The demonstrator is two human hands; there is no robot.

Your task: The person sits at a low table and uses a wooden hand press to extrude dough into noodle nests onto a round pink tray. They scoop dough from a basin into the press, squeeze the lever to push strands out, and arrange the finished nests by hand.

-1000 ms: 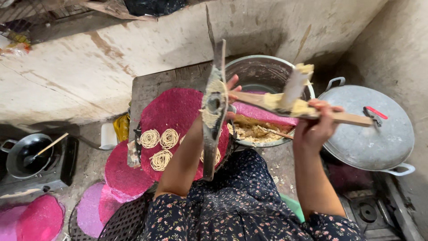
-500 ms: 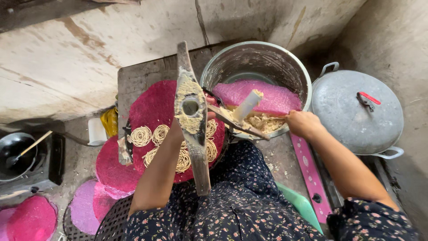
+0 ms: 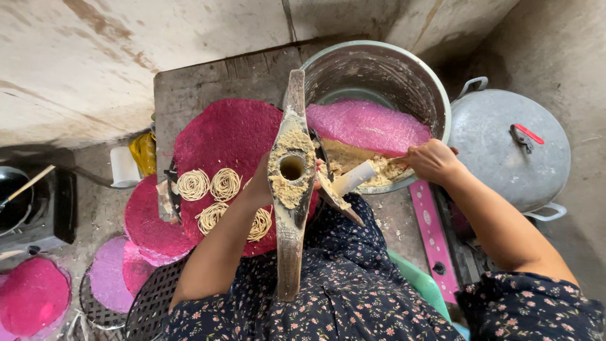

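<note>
My left hand [image 3: 257, 189] grips a long wooden noodle press [image 3: 290, 240] from behind, and the press hides most of the hand. The press lies lengthwise over my lap, its round hole facing up and smeared with yellowish dough. Its plunger arm [image 3: 348, 182] hangs open to the right. My right hand [image 3: 432, 161] reaches into a large metal pot [image 3: 379, 53], its fingers closed in the dough [image 3: 353, 161] at the near side. A pink round mat [image 3: 369, 126] lies inside the pot. Several noodle coils [image 3: 209, 186] sit on a magenta woven mat [image 3: 227, 136] under the press.
A lidded metal pot [image 3: 511, 151] with a red knob stands at the right. More pink and magenta mats [image 3: 148, 224] lie at the lower left on a black mesh tray [image 3: 148, 303]. A stove with a dark pan [image 3: 19, 205] is at the far left, and a white cup [image 3: 123, 167] is beside the board.
My right hand has let go of the press's lever arm and dropped into the pot onto the dough. The press has turned so that its hole faces up, and now lies lower.
</note>
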